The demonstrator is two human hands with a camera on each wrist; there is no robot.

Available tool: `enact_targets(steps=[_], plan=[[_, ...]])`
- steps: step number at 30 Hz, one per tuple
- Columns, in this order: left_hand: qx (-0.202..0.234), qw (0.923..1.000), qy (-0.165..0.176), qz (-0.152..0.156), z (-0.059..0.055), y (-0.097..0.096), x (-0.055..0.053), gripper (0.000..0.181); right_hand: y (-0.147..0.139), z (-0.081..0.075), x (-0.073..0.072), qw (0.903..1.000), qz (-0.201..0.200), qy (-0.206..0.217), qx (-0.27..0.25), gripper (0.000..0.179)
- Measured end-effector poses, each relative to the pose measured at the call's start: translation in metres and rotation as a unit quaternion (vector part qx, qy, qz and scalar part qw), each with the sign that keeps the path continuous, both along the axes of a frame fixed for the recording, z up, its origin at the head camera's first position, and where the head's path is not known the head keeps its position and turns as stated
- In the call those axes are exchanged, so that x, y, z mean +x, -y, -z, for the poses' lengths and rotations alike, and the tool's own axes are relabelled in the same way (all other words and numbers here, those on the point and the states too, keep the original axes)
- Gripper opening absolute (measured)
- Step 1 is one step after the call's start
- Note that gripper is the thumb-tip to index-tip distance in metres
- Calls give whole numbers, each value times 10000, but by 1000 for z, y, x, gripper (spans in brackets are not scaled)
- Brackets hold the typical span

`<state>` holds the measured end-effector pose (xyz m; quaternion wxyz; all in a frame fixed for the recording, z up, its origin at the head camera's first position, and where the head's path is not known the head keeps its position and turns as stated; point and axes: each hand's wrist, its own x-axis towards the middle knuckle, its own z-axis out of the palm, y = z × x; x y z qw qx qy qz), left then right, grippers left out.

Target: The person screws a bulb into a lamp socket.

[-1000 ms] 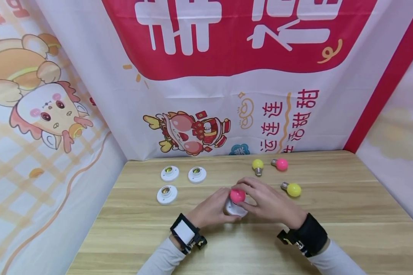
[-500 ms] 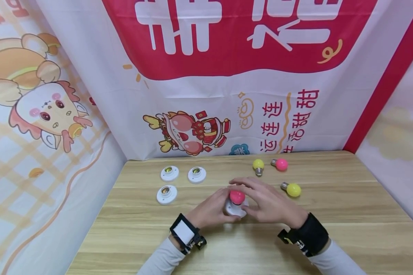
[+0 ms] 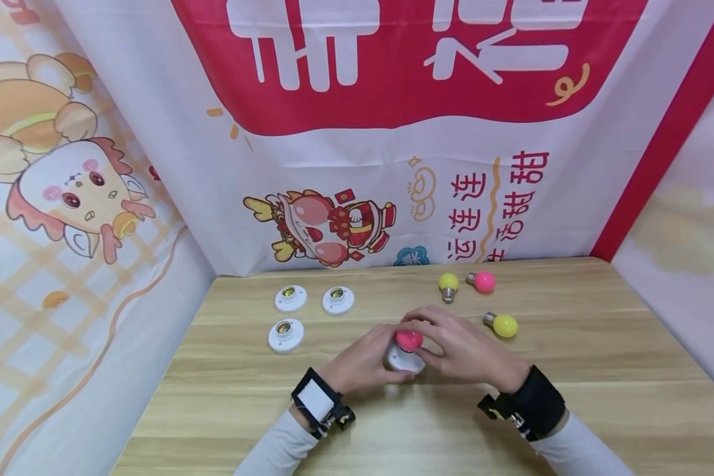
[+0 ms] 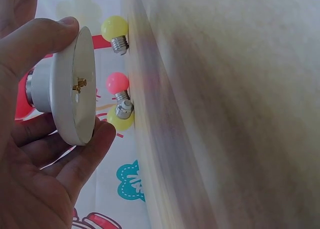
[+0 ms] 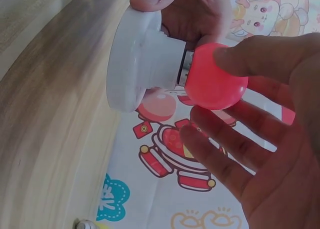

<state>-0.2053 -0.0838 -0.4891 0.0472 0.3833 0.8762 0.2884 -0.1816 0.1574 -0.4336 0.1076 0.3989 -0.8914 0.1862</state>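
A white lamp socket (image 3: 406, 361) with a round base is held by my left hand (image 3: 363, 362). In the left wrist view, the thumb and fingers grip opposite sides of the base rim, and brass contacts (image 4: 80, 84) show on its underside. The socket is raised above the table. A pink light bulb (image 3: 409, 340) sits in the socket's mouth, with a strip of its metal cap (image 5: 186, 68) still visible. My right hand (image 3: 461, 347) holds the bulb. Its thumb presses the globe in the right wrist view, and the other fingers reach around the far side.
Three white sockets (image 3: 289, 298) (image 3: 338, 300) (image 3: 285, 335) stand at the table's left. At the back right lie a yellow bulb (image 3: 449, 283) and another pink bulb (image 3: 484, 281), with a second yellow bulb (image 3: 504, 325) nearer. A printed cloth (image 3: 309, 158) hangs behind the table.
Half a second ago the right thumb was off the bulb and the fingers were spread; now they are back around it. The left hand keeps its hold on the socket. The head view has shifted slightly.
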Motion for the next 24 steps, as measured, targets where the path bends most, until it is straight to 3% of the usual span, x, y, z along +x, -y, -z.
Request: enact_targets(steps=[9, 13, 18, 24], plan=[[79, 10000, 28, 24, 0, -1, -2, 84, 1, 1, -2, 9993, 333, -152, -111, 46], [101, 9999, 67, 32, -1, -1, -1, 86, 1, 1, -1, 9992, 365, -132, -114, 57], [113, 9999, 38, 66, -1, -2, -2, 89, -1, -2, 0, 9998, 160, 40, -121, 65], [130, 9999, 10, 110, -1, -3, -2, 92, -3, -4, 0, 9996, -247, -40, -110, 65]])
